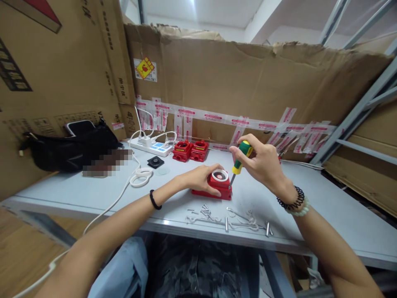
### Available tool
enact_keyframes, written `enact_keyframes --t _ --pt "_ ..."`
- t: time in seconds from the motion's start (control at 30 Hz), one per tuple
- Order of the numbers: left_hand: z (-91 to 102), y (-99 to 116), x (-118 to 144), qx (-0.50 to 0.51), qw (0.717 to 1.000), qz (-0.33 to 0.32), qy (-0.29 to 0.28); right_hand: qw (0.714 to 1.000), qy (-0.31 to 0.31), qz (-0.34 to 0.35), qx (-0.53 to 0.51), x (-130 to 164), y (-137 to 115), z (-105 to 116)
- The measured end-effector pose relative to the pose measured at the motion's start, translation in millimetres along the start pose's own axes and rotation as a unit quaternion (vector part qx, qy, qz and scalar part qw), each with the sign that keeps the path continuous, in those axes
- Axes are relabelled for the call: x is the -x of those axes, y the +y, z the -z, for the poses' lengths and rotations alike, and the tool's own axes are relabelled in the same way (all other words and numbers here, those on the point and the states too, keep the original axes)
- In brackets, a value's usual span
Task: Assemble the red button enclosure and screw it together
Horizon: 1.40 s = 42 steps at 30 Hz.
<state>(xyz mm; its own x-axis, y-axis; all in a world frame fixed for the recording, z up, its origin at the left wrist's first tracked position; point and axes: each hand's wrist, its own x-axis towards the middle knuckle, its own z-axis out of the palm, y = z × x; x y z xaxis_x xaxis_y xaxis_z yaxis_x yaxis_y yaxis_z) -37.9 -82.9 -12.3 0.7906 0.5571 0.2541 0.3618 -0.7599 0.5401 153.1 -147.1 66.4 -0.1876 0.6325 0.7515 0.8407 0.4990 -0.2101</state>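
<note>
A red box-shaped housing [211, 193] with a white ring [220, 175] on top sits on the table. My left hand [203, 179] is closed around its left side, thumb along the front. In my right hand [262, 161] is a screwdriver [245, 148] with a green and yellow handle, tilted so its tip meets the housing's right front corner. Whether a screw is under the tip is too small to tell. Several loose screws [205, 210] lie in front of the housing, beside metal pins [226, 224] and thin metal pieces with pale cords [252, 221].
Two red housings [182, 151] stand at the back by a white power strip [150, 145]. A black square part [155, 162], white rings [140, 178] and a white cable [119, 198] lie to the left, near a black bag [71, 151]. Cardboard [198, 78] walls the table's back.
</note>
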Motion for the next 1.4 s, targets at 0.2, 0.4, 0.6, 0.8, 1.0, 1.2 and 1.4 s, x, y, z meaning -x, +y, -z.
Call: enact_keyframes --t 0.2,0.4,0.6,0.8,1.0,1.2,1.4 --pt "0.2 1 0 -0.005 1.000 0.002 -0.002 0.983 -0.085 0.007 -0.162 8 7 3" --pt "-0.1 -2 0 -0.015 1.000 0.007 0.000 1.000 0.012 0.020 -0.018 9 3 3" --pt "-1.2 -4 0 -0.017 1.000 0.004 -0.002 0.981 -0.095 0.026 -0.165 9 2 4" --pt "-1.5 -4 -1 0.000 1.000 -0.003 0.009 0.998 -0.010 0.008 -0.065 11 2 0" --pt "-2.0 -6 -1 -0.006 1.000 -0.001 0.004 0.988 -0.063 0.014 -0.140 12 2 4" --pt "-2.5 -7 -1 -0.003 1.000 -0.005 0.010 0.994 -0.025 0.015 -0.105 13 1 1" --pt "-3.3 -8 -2 -0.008 1.000 -0.004 0.006 0.994 -0.011 -0.009 -0.111 13 3 -1"
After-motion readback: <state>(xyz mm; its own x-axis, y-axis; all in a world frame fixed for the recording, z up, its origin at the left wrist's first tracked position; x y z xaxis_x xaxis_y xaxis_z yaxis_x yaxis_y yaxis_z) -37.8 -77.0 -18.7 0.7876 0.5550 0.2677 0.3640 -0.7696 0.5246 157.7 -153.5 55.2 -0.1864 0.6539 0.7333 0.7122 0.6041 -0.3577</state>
